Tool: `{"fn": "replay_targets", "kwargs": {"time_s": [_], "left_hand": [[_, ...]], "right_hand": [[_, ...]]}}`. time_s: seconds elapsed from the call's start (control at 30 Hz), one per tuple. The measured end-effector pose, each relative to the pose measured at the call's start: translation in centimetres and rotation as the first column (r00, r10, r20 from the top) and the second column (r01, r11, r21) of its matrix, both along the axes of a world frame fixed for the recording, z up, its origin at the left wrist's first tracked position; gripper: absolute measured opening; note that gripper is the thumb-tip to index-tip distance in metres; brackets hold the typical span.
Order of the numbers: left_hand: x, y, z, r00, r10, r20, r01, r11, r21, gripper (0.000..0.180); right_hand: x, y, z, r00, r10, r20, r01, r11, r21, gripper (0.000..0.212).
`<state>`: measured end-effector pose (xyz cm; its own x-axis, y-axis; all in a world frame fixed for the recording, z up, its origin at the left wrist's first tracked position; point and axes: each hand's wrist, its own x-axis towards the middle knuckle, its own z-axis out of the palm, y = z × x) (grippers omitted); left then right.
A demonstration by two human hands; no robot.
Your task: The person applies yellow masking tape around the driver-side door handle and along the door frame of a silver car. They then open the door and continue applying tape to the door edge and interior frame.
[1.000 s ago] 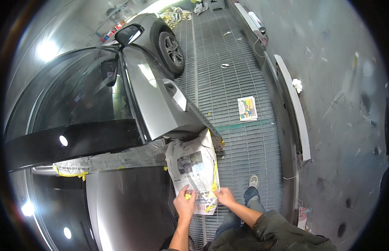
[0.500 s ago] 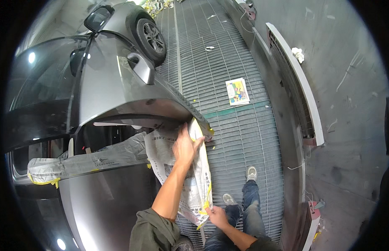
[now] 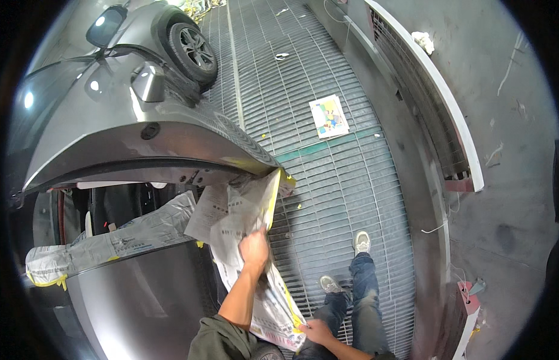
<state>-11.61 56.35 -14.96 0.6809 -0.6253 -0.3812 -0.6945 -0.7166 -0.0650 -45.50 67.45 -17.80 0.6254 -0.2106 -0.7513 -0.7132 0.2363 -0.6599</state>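
A long sheet of newspaper (image 3: 243, 216) edged with yellow tape hangs down the rear edge of an open grey car door (image 3: 129, 135). My left hand (image 3: 254, 249) presses flat on the paper near its middle, below the door's corner. My right hand (image 3: 317, 331) pinches the paper's lower end close to my body. More taped newspaper (image 3: 111, 240) covers the sill of the door opening to the left.
The grey car (image 3: 141, 300) stands on a metal grate floor (image 3: 327, 180). A front wheel (image 3: 192, 45) and side mirror (image 3: 148, 81) show ahead. A colourful printed sheet (image 3: 329, 116) lies on the grate. A grey wall with a white rail (image 3: 447, 120) runs along the right. My shoes (image 3: 362, 242) are below.
The view has moved closer to the door edge. My left hand slid down the newspaper from near the door corner to its middle; my right hand stays on the lower end.
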Motion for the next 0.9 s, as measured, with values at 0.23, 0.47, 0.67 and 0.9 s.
{"fn": "replay_targets", "kwargs": {"time_s": [0.23,0.47,0.67,0.9], "left_hand": [[-5.1,10.9,-9.6,0.985,0.039,-0.166,-0.007,0.983,0.185,0.028],[-13.4,9.7,-12.1,0.894,0.087,-0.440,-0.040,0.992,0.116,0.035],[-20.1,11.8,-20.2,0.173,0.186,-0.967,-0.767,0.642,-0.014,0.044],[-15.4,2.2,-12.5,0.374,-0.163,-0.913,-0.287,0.916,-0.281,0.032]], "right_hand": [[-4.8,-1.6,-7.8,0.947,-0.262,-0.185,0.294,0.941,0.168,0.026],[-0.4,-7.6,-15.2,0.793,-0.608,0.029,0.572,0.761,0.307,0.063],[6.6,-15.8,-13.7,0.952,-0.305,-0.037,0.306,0.951,0.033,0.097],[1.5,-22.7,-17.1,0.926,-0.356,-0.127,0.243,0.818,-0.521,0.028]]}}
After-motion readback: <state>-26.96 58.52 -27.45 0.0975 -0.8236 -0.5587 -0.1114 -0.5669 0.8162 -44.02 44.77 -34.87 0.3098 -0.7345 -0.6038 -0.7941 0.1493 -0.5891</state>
